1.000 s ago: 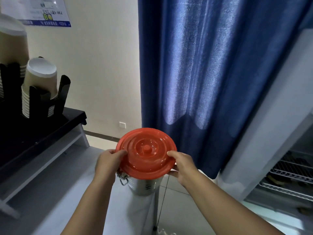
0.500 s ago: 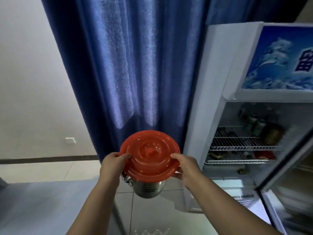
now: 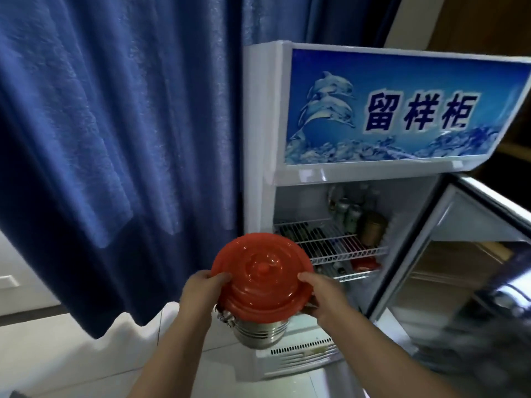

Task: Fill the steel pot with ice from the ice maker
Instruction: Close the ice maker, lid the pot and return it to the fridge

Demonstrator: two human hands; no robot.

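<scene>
While we stand on pale floor tiles [image 3: 57, 357], a blue curtain [image 3: 115, 139] hangs left and a white fridge [image 3: 258, 133], door [image 3: 459, 254] open, stands right. Near centre, our left hand [image 3: 201, 293] and right hand [image 3: 326, 295] clamp curled fingers [image 3: 309, 278] on the rim of the red lid [image 3: 261, 274], carrying the ribbed steel pot [image 3: 258, 333], lid on.

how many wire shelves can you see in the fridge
2: an upper shelf with containers on it, and a lower shelf just beneath. More may hide behind the lid.
</scene>
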